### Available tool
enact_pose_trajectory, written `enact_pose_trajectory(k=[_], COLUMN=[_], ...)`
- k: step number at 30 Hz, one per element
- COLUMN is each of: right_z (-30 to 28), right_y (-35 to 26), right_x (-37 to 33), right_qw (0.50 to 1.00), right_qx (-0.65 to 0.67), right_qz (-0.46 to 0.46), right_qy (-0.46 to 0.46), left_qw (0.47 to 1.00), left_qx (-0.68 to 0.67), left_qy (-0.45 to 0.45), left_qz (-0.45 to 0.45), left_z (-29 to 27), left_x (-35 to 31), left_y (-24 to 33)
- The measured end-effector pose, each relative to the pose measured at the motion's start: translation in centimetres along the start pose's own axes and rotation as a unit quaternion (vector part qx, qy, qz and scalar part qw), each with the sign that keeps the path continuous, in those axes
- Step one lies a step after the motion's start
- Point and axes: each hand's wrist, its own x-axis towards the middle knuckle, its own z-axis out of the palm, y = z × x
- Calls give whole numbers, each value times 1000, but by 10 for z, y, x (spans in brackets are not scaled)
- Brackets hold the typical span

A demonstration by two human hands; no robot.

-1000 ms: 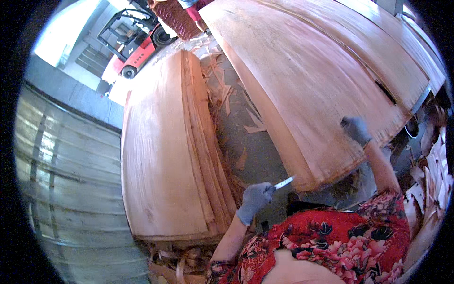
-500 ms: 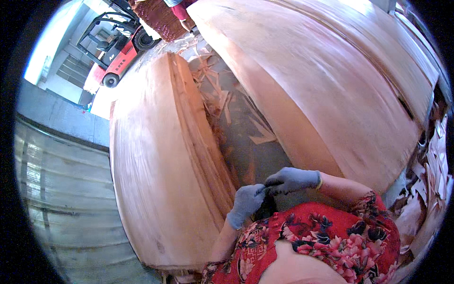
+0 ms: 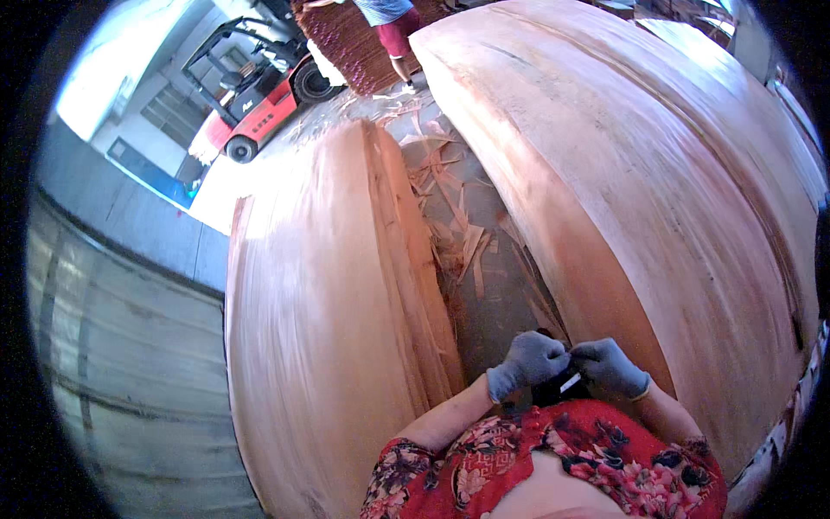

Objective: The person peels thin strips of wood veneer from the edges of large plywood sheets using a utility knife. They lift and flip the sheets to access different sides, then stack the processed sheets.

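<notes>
White slim tool (image 3: 570, 383) shows just below the fingertips, where left hand (image 3: 529, 360) and right hand (image 3: 610, 367) meet, gloved fingers curled; which of them clamps it, I cannot tell. Left of the fingers lies a wood-sheet stack (image 3: 311, 320), right a broader pile (image 3: 640, 190). Ahead, wood scraps (image 3: 472, 246) clutter the floor (image 3: 488, 324) between; well beyond, a red forklift (image 3: 264, 115) and another person (image 3: 396, 33).

Red floral top (image 3: 627, 454) and grey gloves (image 3: 525, 363)
Short sleeves (image 3: 402, 467), pink blossoms, dark leaves and a pale angular motif (image 3: 473, 460) mark the cloth; the gloves are plain, the right cuff (image 3: 641, 394) edged in yellow
</notes>
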Motion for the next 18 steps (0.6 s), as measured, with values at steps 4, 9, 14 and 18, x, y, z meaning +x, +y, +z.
enact_pose_trajectory(k=[4,9,14,18], right_z=[-43,-137,-231,-266], right_y=[-32,-87,-118,-135], right_x=[84,153,203,230], right_qw=[994,971,816,858], right_qx=[-97,-192,-364,-297], right_qz=[-55,-112,-278,-200], right_qy=[22,92,352,369], left_qw=[998,985,950,971], left_qx=[-31,-85,-163,-6], left_qy=[-21,44,188,214], left_qz=[-54,-145,-187,-107], left_z=[-57,-128,-171,-218], left_x=[61,128,182,249], left_y=[-46,-109,-188,-251])
